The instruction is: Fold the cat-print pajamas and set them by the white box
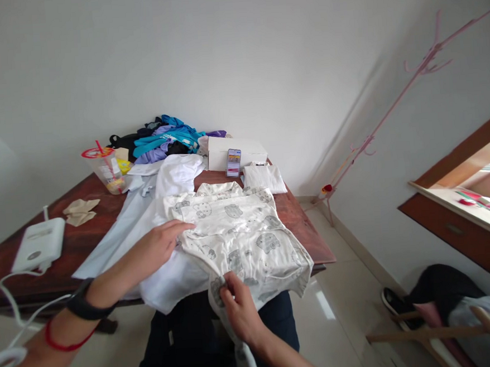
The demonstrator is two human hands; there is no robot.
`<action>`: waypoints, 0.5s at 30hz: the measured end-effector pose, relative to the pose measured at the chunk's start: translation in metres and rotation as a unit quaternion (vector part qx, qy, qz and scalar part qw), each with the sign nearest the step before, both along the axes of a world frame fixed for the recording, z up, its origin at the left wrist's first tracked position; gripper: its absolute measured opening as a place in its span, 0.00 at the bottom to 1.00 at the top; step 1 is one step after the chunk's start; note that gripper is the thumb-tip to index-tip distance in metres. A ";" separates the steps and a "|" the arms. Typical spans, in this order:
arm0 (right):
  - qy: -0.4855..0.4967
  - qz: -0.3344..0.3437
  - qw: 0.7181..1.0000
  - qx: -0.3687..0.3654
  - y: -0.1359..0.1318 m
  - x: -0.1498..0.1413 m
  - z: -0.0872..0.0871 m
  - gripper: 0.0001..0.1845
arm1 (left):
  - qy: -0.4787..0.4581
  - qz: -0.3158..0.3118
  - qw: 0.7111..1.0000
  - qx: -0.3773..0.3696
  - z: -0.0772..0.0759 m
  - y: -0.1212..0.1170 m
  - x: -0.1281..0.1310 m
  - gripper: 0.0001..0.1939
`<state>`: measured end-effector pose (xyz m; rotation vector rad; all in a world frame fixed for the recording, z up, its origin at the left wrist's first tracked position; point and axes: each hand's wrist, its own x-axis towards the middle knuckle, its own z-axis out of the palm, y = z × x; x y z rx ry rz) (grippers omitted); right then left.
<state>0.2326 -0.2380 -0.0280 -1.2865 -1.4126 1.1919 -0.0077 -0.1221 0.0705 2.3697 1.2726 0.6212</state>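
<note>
Folding in the left side of the printed shirt (235,234) looks like the step in hand: the shirt lies spread at the front of the surface (302,230), partly on a white cloth (172,283), with its bottom end hanging over the edge. The right hand (239,307) has its grip pinching the shirt's side edge, a long loose piece (246,362) dangling below — while the left hand (165,242) rests on the upper left side, fingers out and loose. Next, I think, the move calls for a firm pinch and a light press — enough to lay that piece flat across the shirt without wrinkles.
</note>
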 end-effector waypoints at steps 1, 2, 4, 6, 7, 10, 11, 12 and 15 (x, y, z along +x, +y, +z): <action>0.030 -0.005 1.000 -0.008 0.001 0.000 0.000 0.07 | 0.043 -0.006 0.998 0.052 0.000 0.014 -0.007 0.29; 0.060 -0.011 0.998 -0.019 0.002 0.000 0.001 0.08 | 0.079 -0.006 0.993 0.085 -0.002 0.027 -0.014 0.30; 0.111 -0.022 0.993 -0.043 0.004 0.001 0.003 0.11 | 0.138 -0.011 0.985 0.099 -0.010 0.052 -0.023 0.32; 0.143 -0.033 0.987 -0.060 0.007 0.005 0.007 0.14 | 0.166 -0.019 0.982 0.093 -0.021 0.073 -0.029 0.32; 0.156 -0.038 0.985 -0.065 0.008 0.008 0.008 0.16 | 0.170 -0.028 0.981 0.093 -0.027 0.082 -0.031 0.31; 0.201 -0.051 0.975 -0.086 0.011 0.019 0.014 0.18 | 0.163 -0.075 0.979 0.102 -0.037 0.103 -0.033 0.25; 0.213 -0.051 0.971 -0.094 0.012 0.023 0.016 0.19 | 0.156 -0.090 0.978 0.108 -0.037 0.108 -0.032 0.23; 0.218 -0.049 0.970 -0.100 0.012 0.027 0.019 0.20 | 0.148 -0.100 0.977 0.116 -0.035 0.113 -0.031 0.22; 0.197 -0.037 0.974 -0.103 0.009 0.042 0.028 0.23 | 0.136 -0.097 0.974 0.154 -0.023 0.122 -0.020 0.19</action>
